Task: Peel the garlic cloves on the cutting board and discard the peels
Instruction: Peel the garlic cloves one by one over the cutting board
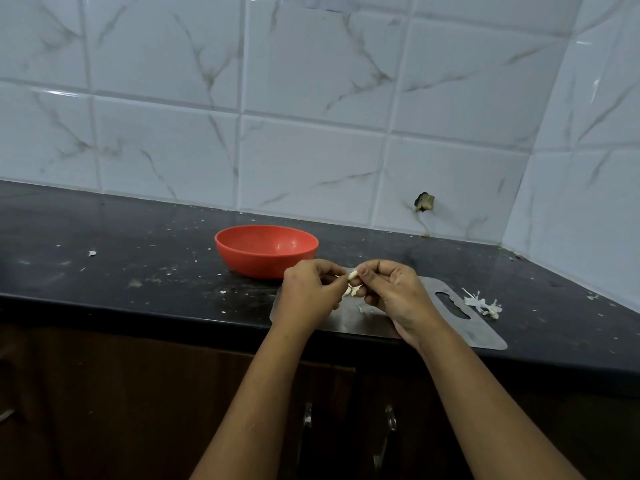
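A steel cutting board [481,327] lies on the black counter, its handle hole to the right. Above its left part, my right hand [394,292] pinches a pale garlic clove [353,274] between thumb and fingers. My left hand [310,292] faces it and pinches a thin bit of peel [341,278] at the clove's end. More garlic cloves [353,291] lie on the board just below the held one, partly hidden by my fingers. A small heap of white peels [483,303] sits on the counter right of the board.
A red bowl [266,249] stands just behind my left hand, looking empty. The black counter [138,268] is speckled with crumbs and a peel scrap [91,253]. Tiled walls close the back and right corner. Cabinet doors with metal handles [389,417] are below.
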Tool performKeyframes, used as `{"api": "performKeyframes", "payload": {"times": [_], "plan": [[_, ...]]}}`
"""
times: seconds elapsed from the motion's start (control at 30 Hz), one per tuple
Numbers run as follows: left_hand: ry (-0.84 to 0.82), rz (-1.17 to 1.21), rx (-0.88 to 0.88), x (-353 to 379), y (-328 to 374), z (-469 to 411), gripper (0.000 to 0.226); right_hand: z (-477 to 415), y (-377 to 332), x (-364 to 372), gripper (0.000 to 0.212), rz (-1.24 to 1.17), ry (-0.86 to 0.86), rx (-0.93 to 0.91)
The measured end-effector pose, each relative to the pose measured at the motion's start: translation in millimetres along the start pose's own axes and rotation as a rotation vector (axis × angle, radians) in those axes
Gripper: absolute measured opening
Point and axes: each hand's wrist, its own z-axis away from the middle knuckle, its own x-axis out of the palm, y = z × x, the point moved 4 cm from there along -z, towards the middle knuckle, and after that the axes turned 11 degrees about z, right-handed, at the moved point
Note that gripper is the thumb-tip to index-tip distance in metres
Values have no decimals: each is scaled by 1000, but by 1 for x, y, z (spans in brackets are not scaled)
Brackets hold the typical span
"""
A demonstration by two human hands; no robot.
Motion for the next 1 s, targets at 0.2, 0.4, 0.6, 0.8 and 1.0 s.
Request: {"api": "performKeyframes", "payload": {"times": [0.2,0.4,0.6,0.8,1.0], "plan": [[-90,46,6,0,3,2,12,0,2,-1,10,-40,15,19],[-43,125,-1,-2,3,1,14,-1,2,0,7,-30,4,24],[-19,203,8,-5,4,3,15,1,0,0,5,43,37,-20],[-10,180,16,-5,2,1,14,3,0,1,7,124,63,-71],[27,1,84,-4,-3,-1,28,3,1,1,7,177,62,-54]]}}
